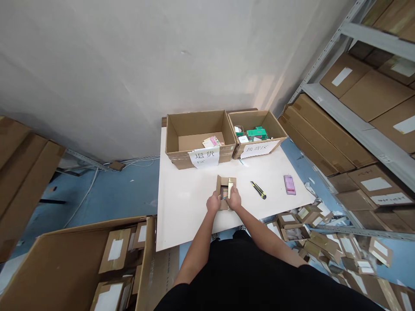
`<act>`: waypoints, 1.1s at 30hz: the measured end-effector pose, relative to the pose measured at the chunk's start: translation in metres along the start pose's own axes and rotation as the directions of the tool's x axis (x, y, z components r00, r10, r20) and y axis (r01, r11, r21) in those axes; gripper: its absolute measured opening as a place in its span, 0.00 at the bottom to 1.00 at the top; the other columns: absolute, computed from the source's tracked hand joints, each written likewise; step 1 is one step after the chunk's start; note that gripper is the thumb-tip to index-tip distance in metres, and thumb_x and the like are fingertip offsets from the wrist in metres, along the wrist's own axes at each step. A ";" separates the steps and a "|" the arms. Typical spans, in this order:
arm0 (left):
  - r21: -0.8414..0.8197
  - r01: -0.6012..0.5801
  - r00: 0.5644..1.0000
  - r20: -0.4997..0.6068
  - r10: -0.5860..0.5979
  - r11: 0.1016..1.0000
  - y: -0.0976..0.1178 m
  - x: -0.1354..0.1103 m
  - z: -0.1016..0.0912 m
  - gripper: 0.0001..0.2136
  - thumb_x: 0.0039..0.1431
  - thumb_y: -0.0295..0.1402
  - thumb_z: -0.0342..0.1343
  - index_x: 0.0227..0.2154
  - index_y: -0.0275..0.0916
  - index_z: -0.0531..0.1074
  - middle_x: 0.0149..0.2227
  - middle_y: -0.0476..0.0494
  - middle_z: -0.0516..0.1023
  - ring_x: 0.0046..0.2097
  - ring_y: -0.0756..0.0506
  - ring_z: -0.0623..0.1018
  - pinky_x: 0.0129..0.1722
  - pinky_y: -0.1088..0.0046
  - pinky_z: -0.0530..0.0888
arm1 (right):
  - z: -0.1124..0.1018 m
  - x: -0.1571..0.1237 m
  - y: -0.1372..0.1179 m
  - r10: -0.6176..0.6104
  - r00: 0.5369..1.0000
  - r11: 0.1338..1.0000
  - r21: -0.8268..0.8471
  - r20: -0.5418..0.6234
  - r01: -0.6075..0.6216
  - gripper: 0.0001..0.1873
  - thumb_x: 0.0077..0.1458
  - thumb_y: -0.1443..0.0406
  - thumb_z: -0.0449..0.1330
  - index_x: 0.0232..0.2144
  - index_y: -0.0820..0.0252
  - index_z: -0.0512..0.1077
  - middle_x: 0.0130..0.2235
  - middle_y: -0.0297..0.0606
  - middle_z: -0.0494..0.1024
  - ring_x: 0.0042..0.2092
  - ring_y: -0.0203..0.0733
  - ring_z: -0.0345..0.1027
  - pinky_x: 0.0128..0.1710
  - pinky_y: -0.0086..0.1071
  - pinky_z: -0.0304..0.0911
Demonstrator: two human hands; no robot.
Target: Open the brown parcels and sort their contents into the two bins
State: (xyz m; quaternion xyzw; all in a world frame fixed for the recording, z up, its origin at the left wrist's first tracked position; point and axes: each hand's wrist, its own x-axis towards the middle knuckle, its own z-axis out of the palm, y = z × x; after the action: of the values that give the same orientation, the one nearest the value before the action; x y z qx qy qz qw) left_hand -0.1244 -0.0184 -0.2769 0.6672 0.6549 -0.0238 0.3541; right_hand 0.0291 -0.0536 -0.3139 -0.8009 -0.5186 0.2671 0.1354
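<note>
A small cardboard box (223,206) with its flaps up is held over the white table, near its front edge. My left hand (213,202) grips its left side, fingers partly hidden. On the right side my right hand (234,199) closes round the wall and flap. Something inside the box shows only in part, too small to name. To the right of my hands lies a black and yellow box cutter (258,190). Farther right a pink packet (289,185) rests on the tabletop, its face blurred.
Two open cartons with paper signs stand at the table's back: a left carton (180,160) and a right carton (237,152) holding green and white packs. A large carton (150,242) of parcels is at lower left. Shelving (372,125) and discarded boxes (324,242) occupy the right.
</note>
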 end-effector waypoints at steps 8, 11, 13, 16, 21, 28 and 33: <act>-0.074 0.001 0.987 -0.162 -0.013 0.997 -0.014 0.012 -0.002 0.43 0.66 0.42 0.60 0.77 0.40 0.43 0.68 0.27 0.69 0.64 0.34 0.76 0.57 0.60 0.75 | -0.020 -0.009 0.051 -0.009 0.989 0.869 0.489 -0.149 0.081 0.42 0.54 0.69 0.50 0.72 0.64 0.58 0.61 0.47 0.78 0.60 0.50 0.74 0.60 0.43 0.70; 0.119 -0.282 0.907 -0.291 0.305 0.952 -0.012 0.009 0.007 0.31 0.67 0.34 0.60 0.71 0.44 0.61 0.76 0.32 0.55 0.75 0.33 0.57 0.69 0.52 0.64 | -0.025 -0.018 0.064 0.007 0.968 0.958 0.278 -0.250 0.065 0.43 0.55 0.71 0.51 0.73 0.65 0.55 0.69 0.50 0.67 0.69 0.51 0.62 0.67 0.45 0.62; 0.216 -0.452 0.841 -0.220 0.494 0.865 -0.007 0.008 0.014 0.21 0.68 0.27 0.56 0.61 0.44 0.73 0.73 0.37 0.61 0.77 0.37 0.51 0.73 0.50 0.56 | -0.028 -0.022 0.064 -0.067 0.957 0.995 0.056 -0.281 0.086 0.39 0.57 0.73 0.51 0.71 0.62 0.61 0.73 0.49 0.61 0.74 0.52 0.52 0.71 0.49 0.56; 0.254 -0.468 0.858 -0.098 0.504 0.846 0.003 0.011 0.019 0.16 0.68 0.24 0.53 0.54 0.42 0.78 0.67 0.38 0.72 0.75 0.40 0.57 0.75 0.51 0.53 | -0.036 -0.016 0.050 -0.305 0.945 0.931 -0.245 -0.121 0.270 0.26 0.58 0.75 0.53 0.56 0.61 0.77 0.72 0.49 0.64 0.76 0.54 0.45 0.72 0.52 0.49; 0.266 -0.406 0.904 -0.024 0.427 0.874 0.011 0.019 0.016 0.14 0.67 0.32 0.59 0.53 0.42 0.80 0.69 0.40 0.70 0.73 0.35 0.62 0.67 0.56 0.69 | -0.051 0.006 0.023 -0.356 0.884 0.834 -0.324 0.303 0.447 0.20 0.59 0.78 0.54 0.48 0.65 0.81 0.58 0.54 0.80 0.67 0.51 0.65 0.69 0.41 0.56; 0.028 -0.462 0.869 0.213 0.447 0.886 -0.011 0.015 -0.008 0.17 0.71 0.47 0.52 0.44 0.47 0.84 0.76 0.54 0.54 0.77 0.39 0.51 0.73 0.60 0.61 | -0.059 0.023 0.015 -0.287 0.943 0.909 -0.261 0.169 0.324 0.39 0.58 0.77 0.53 0.71 0.59 0.62 0.77 0.44 0.49 0.77 0.50 0.39 0.74 0.49 0.44; -0.014 -0.555 0.782 0.331 0.528 0.831 -0.029 0.011 -0.012 0.43 0.42 0.54 0.76 0.63 0.47 0.74 0.79 0.45 0.42 0.78 0.30 0.43 0.74 0.58 0.55 | -0.063 0.054 0.001 -0.240 0.945 0.925 -0.241 0.224 0.293 0.44 0.55 0.77 0.55 0.73 0.60 0.58 0.78 0.47 0.45 0.77 0.52 0.38 0.73 0.48 0.45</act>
State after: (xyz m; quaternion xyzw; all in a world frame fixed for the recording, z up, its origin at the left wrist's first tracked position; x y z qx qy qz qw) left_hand -0.1535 -0.0064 -0.2860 0.8283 0.3673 -0.0567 0.4193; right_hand 0.0830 -0.0018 -0.2780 -0.7043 -0.6651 0.2481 0.0097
